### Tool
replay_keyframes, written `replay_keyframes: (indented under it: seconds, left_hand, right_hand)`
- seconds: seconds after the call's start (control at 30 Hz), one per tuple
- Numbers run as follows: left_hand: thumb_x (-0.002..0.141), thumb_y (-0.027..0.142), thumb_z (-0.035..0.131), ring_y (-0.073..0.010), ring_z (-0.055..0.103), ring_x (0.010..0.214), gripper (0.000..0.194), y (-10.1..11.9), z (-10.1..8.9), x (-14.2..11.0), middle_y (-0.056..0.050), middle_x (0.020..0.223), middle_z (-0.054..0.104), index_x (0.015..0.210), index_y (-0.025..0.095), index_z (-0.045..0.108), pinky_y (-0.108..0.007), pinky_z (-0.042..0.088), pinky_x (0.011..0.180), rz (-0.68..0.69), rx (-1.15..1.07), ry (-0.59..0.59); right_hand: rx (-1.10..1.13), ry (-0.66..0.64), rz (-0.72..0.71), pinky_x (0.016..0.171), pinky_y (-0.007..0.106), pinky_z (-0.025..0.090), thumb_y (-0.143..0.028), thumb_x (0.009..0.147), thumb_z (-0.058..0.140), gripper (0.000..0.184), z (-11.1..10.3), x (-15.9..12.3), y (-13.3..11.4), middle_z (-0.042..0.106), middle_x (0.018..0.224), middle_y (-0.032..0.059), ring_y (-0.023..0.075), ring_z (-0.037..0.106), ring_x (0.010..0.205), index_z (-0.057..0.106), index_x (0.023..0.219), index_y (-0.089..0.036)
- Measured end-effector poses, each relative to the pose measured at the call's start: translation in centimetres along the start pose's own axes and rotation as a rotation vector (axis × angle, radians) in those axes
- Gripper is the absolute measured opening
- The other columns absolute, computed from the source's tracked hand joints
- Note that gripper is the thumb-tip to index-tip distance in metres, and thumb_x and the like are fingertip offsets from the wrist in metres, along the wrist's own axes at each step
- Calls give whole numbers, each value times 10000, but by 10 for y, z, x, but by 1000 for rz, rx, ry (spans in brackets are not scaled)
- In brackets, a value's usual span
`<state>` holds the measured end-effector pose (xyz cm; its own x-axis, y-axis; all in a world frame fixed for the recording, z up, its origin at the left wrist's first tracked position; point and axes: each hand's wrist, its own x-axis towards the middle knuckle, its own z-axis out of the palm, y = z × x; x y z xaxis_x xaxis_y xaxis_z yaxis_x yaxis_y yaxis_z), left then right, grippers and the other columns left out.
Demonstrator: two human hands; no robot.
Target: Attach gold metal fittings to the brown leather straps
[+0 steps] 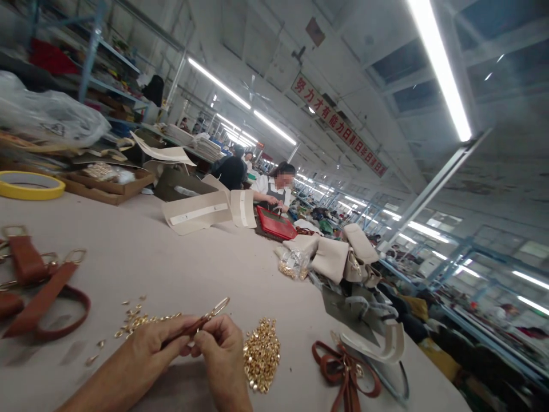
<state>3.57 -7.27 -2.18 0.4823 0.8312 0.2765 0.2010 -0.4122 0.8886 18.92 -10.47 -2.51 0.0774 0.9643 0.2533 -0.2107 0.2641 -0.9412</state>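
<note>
My left hand [156,342] and my right hand [221,349] meet low in the view, both pinched on a narrow brown leather strap [195,326] with a gold ring [218,307] at its far end. A heap of small gold rivets [261,353] lies just right of my right hand. More loose gold rivets [137,320] are scattered beyond my left hand. Finished brown straps with gold rings [40,286] lie at the far left of the pale table [171,263].
More brown straps [343,372] lie at the lower right beside a white handle piece [386,346]. Cream bags [343,254], a bag of gold parts [294,264], cream leather panels [201,212], a yellow tape roll [30,186] and cardboard trays [107,186] stand farther off. A seated person [274,191] works at a red piece [275,223].
</note>
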Motion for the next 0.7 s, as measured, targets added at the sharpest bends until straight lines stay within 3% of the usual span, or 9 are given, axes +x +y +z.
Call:
replay_keyframes:
  seconds: [0.17,0.33,0.7]
  left_hand:
    - [847,405,558,-219,694,927,335,5,-2,-1,22,921,751,1120,334,738,-179,537,793,13,38,28]
    - [829,410,614,-228,690,995,347,0,-3,-2,15,1068,749,1151,348,727,-192,539,850,-6,33,70]
    - [701,477,703,-285,696,972,326,5,-2,-4,20,1038,759,1005,387,781,-272,557,883,-73,-1,151]
  right_hand:
    - [14,25,-24,594,252,498,-199,689,623,78,2,-2,2,616,625,0,165,624,569,549,692,-172]
    - [64,15,-26,587,259,517,-210,724,665,126,5,-4,0,636,643,8,170,640,560,545,721,-171]
    - [117,-4,14,516,257,526,-313,717,745,271,6,-4,-2,645,697,12,169,642,514,508,720,-182]
